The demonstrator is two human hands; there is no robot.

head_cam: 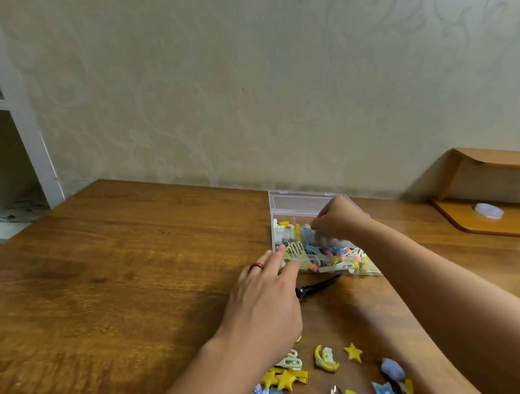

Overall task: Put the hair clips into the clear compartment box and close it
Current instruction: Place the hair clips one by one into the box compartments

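Here, clear box [288, 203] open on table [100, 277], lid back toward wall, compartments full of clips. Left hand [263, 305] flat, fingers straight, touching box's near-left corner. Right hand [335, 221] over box, fingers curled, perhaps pinching clip; blurred. Black clip [318, 286] beside box. Loose clips [325, 358] near table edge.

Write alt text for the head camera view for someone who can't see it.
Both hands work at an open clear compartment box of hair clips on a wooden table: the right hand reaches inside, the left hand touches its near corner. More clips, among them a yellow star clip, lie loose nearer the person.
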